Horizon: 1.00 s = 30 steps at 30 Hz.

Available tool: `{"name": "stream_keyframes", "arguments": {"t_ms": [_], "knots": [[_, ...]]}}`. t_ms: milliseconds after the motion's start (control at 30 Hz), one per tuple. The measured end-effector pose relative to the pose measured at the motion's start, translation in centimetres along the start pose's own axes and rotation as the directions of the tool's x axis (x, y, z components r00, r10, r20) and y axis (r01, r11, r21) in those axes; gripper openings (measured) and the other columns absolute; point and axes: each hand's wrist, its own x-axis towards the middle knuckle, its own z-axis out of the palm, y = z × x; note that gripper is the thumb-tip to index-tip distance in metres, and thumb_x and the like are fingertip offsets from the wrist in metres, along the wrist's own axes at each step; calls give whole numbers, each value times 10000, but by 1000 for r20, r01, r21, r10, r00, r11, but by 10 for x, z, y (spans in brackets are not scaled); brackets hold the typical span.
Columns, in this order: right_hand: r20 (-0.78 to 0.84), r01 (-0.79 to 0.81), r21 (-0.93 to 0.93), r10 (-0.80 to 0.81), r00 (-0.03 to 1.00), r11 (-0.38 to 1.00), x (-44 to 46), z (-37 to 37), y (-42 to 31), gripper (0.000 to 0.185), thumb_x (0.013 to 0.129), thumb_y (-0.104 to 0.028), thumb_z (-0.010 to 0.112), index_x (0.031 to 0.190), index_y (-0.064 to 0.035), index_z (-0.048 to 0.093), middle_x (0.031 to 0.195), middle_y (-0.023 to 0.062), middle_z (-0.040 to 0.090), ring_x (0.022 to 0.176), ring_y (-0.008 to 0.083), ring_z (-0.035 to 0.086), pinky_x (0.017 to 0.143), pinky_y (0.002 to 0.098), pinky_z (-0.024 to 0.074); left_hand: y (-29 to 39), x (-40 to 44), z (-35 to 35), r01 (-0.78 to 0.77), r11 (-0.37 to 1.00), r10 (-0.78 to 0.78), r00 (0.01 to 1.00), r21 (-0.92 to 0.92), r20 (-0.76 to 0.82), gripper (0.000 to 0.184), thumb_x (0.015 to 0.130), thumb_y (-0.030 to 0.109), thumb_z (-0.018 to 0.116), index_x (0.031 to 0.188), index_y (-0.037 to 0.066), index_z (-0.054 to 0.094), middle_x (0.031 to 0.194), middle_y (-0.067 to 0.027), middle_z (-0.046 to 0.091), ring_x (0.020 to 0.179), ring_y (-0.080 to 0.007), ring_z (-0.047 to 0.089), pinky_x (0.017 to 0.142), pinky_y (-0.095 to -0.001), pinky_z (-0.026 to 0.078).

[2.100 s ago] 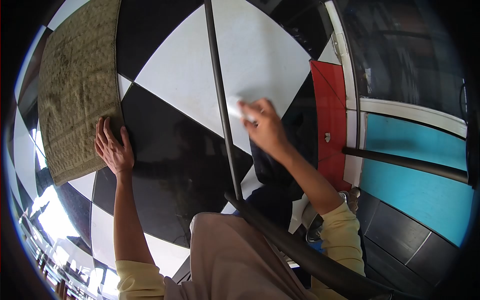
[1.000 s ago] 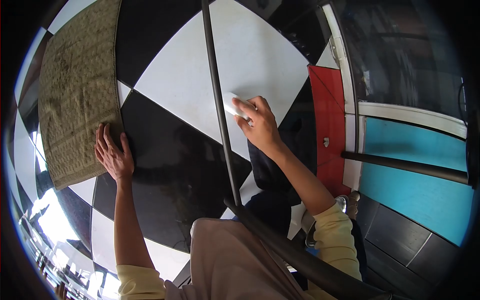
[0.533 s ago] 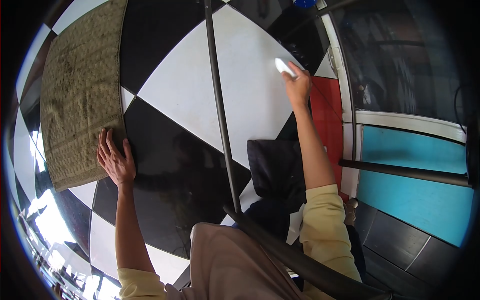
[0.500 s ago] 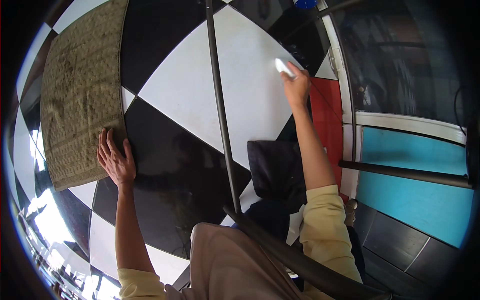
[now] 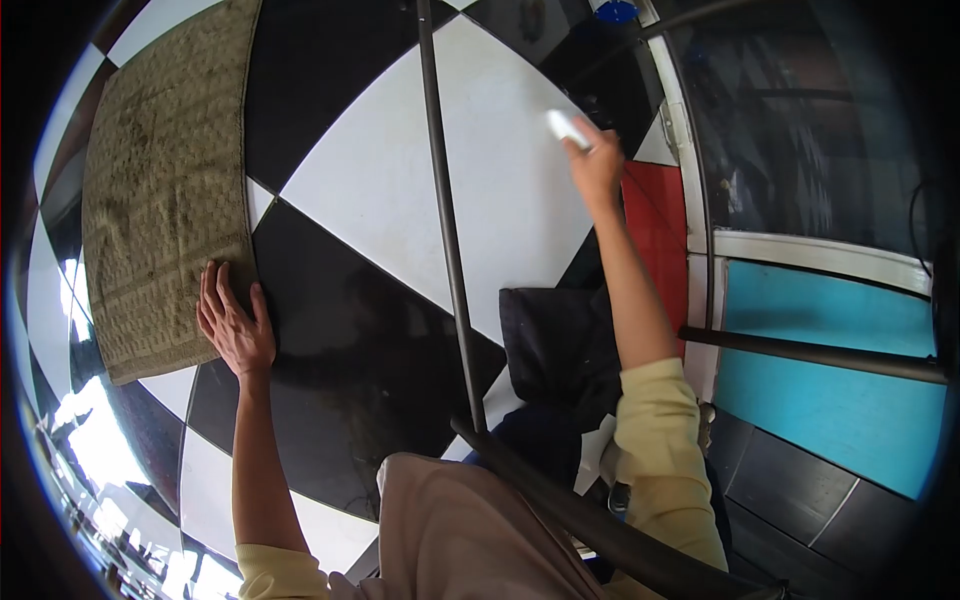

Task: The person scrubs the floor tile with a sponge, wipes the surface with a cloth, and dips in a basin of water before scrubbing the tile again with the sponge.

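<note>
My left hand point(image 5: 237, 322) lies with fingers spread on the lower right corner of a brown-green textured mat point(image 5: 170, 190), its palm reaching past the mat's edge. Out to the right, my right hand point(image 5: 600, 172) is closed around a small white rounded object point(image 5: 566, 128); slight blur hides its exact kind. That hand is over the right corner of a large white floor tile point(image 5: 510, 130); whether the white object touches the tile I cannot tell. A dark cloth-like piece point(image 5: 560, 335) lies beside my right forearm.
A thin dark pole point(image 5: 445, 190) crosses the view between my hands and meets a thicker dark bar point(image 5: 600, 510) near my lap. To the right stand a white-framed glass panel point(image 5: 800, 130), a red strip point(image 5: 655, 225) and turquoise panels point(image 5: 820, 420). A blue object point(image 5: 616, 12) shows at the top.
The view has shifted slightly, so most things sit a little lower and to the right. My right hand keeps its hold on the white object; my left hand stays on the mat.
</note>
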Motion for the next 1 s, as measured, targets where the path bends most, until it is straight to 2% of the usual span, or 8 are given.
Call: {"name": "stream_keyframes", "arguments": {"t_ms": [67,200,367,467,633,733,900,1000], "knots": [[-76,-297,22,298,952,955,22,-8,8,366,783,-139,751,1143,-114,691,1025,146,582,996,348,600,876,428,496,1,2,1,-4,1000,4,1000,-1,-1,504,971,368,497,1410,133,415,1494,-72,387,1401,-271,326,1155,-458,203],[100,178,-23,-175,979,984,-1,-1,-13,365,794,-155,738,1153,-116,689,1018,163,590,948,345,618,839,431,521,1,1,1,12,1000,-12,1000,6,13,505,971,369,496,1411,135,413,1496,-69,384,1402,-271,324,1154,-458,203],[-2,-198,-9,198,980,980,12,-13,5,382,768,-116,752,1144,-104,685,984,146,590,1005,333,586,870,403,502,0,2,3,5,1000,-5,1000,0,-4,501,969,366,497,1409,138,418,1494,-70,386,1398,-273,329,1152,-458,207],[96,190,-12,-188,977,982,-16,-8,-14,368,779,-115,740,1143,-102,687,982,147,591,963,333,602,831,405,522,1,1,1,8,1000,-8,1000,-4,2,497,969,362,498,1406,138,423,1490,-72,391,1393,-275,336,1151,-459,210],[61,-67,4,67,996,998,-8,-18,-13,393,766,-94,749,1153,-121,687,956,132,576,958,310,582,839,388,501,1,1,2,0,1000,0,1000,-2,-14,496,968,360,501,1404,136,425,1489,-73,393,1387,-279,344,1147,-460,217],[153,187,35,-190,970,982,-29,-12,-36,385,772,-94,739,1153,-117,690,969,130,578,957,307,583,822,384,503,1,2,0,-5,1000,5,1000,-1,1,500,967,359,504,1407,136,422,1491,-72,391,1384,-280,347,1145,-460,220],[65,-20,47,17,998,999,-12,-15,-26,375,768,-76,740,1138,-119,692,951,129,580,957,318,575,852,397,485,1,2,3,-2,1000,2,1000,0,-13,501,968,359,505,1409,138,419,1491,-70,392,1381,-278,352,1144,-459,221],[184,186,17,-186,965,982,-28,-15,-41,372,776,-76,732,1144,-119,690,968,136,585,955,325,580,838,397,493,0,2,1,-3,1000,3,1000,4,-6,501,968,358,505,1409,137,420,1491,-70,393,1383,-277,350,1145,-459,220]]}}
